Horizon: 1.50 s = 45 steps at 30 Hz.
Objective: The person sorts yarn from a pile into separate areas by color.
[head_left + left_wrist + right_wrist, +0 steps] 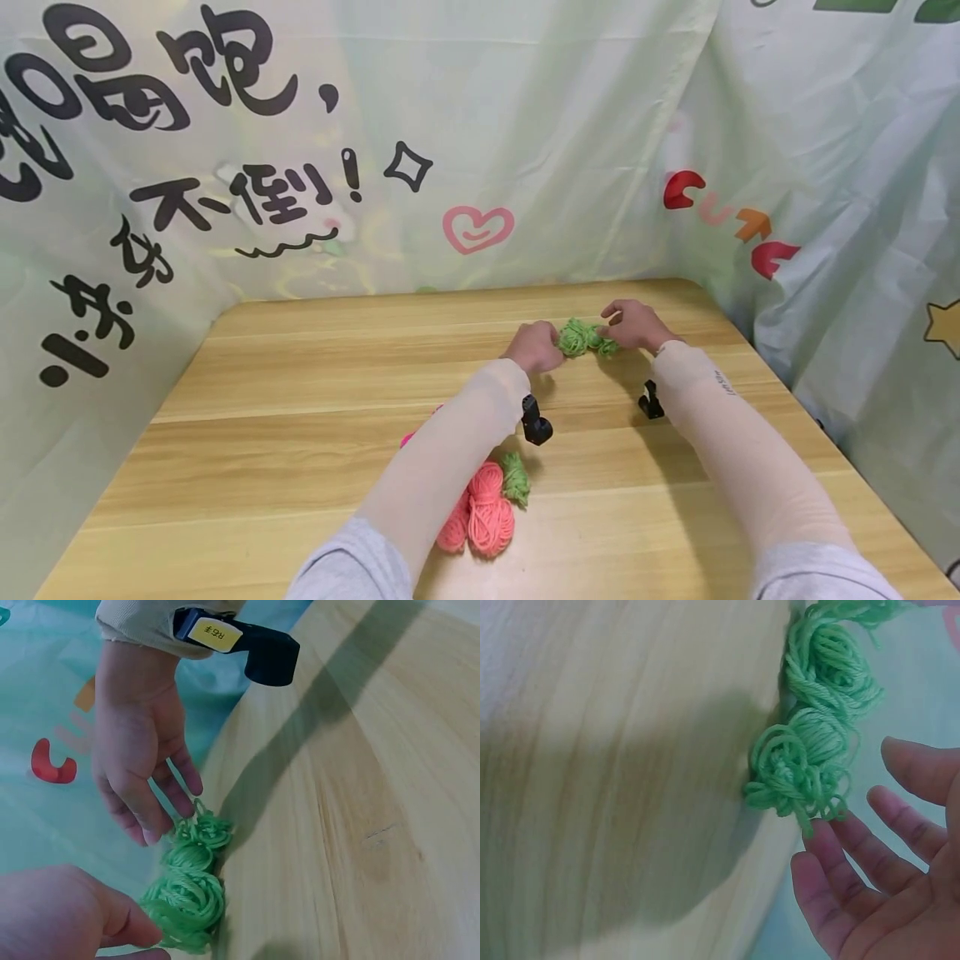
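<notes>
The left hand [536, 347] meets the green yarn [576, 337] at its left end, gripping or not I can't tell; the right hand [636, 324], loosely spread, touches its right end.

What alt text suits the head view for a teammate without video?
Left hand and right hand flank green yarn at the table's far side. Nearer, pink yarn, partly hidden by the left forearm, lies beside more green yarn.
</notes>
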Tool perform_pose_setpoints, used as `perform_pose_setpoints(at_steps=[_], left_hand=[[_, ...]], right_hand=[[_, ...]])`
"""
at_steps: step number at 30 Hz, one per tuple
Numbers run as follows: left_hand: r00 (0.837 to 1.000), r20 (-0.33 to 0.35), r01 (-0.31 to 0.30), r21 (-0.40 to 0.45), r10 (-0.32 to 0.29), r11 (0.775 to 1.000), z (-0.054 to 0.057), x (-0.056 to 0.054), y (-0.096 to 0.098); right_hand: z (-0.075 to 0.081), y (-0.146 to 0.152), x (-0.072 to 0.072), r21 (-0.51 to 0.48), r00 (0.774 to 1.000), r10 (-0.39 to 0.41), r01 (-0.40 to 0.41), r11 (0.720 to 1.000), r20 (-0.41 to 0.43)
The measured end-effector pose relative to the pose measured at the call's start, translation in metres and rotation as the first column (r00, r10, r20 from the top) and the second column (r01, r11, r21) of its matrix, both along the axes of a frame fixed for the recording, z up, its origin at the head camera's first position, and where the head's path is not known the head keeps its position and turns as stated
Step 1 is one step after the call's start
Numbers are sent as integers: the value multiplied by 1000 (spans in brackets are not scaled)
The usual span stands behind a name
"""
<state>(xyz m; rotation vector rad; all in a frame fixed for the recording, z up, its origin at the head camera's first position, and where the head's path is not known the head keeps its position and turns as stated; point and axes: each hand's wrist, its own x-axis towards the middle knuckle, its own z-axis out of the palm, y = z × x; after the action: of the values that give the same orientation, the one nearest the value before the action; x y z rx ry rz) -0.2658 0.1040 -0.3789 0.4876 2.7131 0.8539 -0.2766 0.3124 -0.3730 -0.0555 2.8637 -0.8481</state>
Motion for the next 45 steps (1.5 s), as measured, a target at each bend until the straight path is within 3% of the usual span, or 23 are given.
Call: perform_pose_setpoints(at_steps=[6,13,16,20,33,45], left_hand=[[999,42,8,91,-12,996,3,-3,-10],[996,50,64,121,-70,991,6,-5,-26],[992,93,64,192,-83,979,8,-7,-33],[981,174,38,279,-90,960,10,-4,-40],[932,322,24,407,-168,913,11,4,-65],[910,346,43,467,-227,883,9,18,-94]], right_hand=[[2,1,1,-20,1000,20,-20,1000,-5],[7,-2,6,-71,1000,22,-21,997,10],[9,-4,7,-111,999,10,-6,994,37],[9,-6,9,-187,996,12,5,982,87],[16,-15,19,-409,970,92,8,913,226],[15,-24,34,-460,962,153,-34,887,225]])
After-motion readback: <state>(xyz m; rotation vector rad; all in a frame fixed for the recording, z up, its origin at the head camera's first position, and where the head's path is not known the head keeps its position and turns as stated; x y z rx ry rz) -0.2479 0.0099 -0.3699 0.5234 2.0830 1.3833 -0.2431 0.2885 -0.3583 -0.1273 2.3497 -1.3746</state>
